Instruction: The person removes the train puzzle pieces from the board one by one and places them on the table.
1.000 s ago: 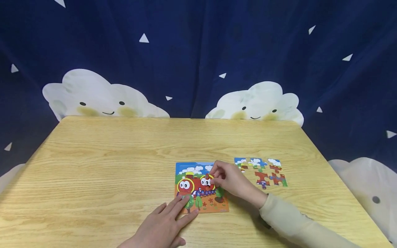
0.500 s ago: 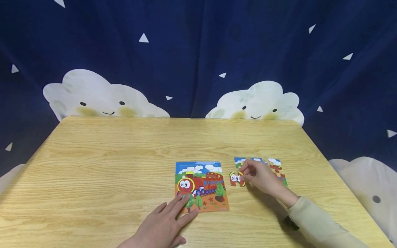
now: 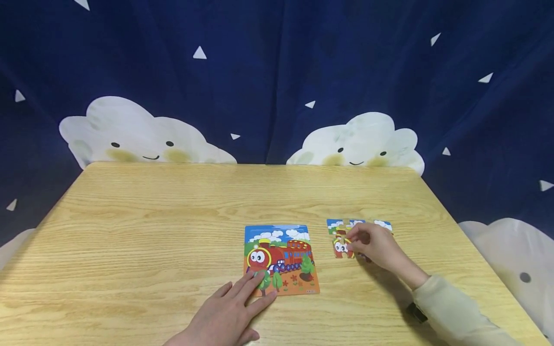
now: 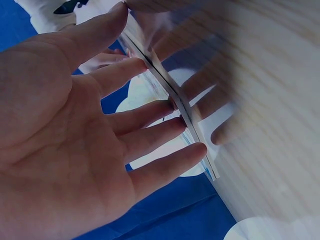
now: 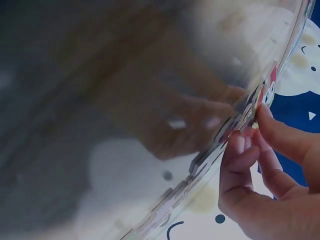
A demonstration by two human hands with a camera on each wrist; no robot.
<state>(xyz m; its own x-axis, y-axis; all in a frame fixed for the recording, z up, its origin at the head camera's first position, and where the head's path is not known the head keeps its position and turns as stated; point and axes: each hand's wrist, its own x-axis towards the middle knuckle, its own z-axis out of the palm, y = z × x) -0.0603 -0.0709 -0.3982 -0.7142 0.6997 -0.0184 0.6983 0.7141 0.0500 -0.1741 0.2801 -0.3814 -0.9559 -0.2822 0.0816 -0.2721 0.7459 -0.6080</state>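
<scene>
In the head view, my left hand [image 3: 227, 310] rests with spread fingers on the lower left edge of a square picture card [image 3: 281, 254] showing a red train with big eyes. The left wrist view shows those fingers extended, tips at the card's thin edge. My right hand [image 3: 383, 247] pinches a jigsaw piece [image 3: 341, 248] with two cartoon eyes between thumb and fingers, just below the sky pieces [image 3: 335, 224]. In the right wrist view, the fingertips hold the eye piece [image 5: 270, 92] close over the tabletop. My right hand hides several pieces behind it.
A light wooden table [image 3: 151, 240] carries everything. At the top right of the puzzle lies a cloud piece [image 3: 383, 224]. Behind the table hangs a dark blue curtain [image 3: 268, 72] with white clouds and triangles. A dark object sits under the right sleeve [image 3: 450, 307].
My right hand has carried the eye piece from over the picture card rightward to the loose puzzle pieces, up against the sky pieces. My left hand has stayed on the card.
</scene>
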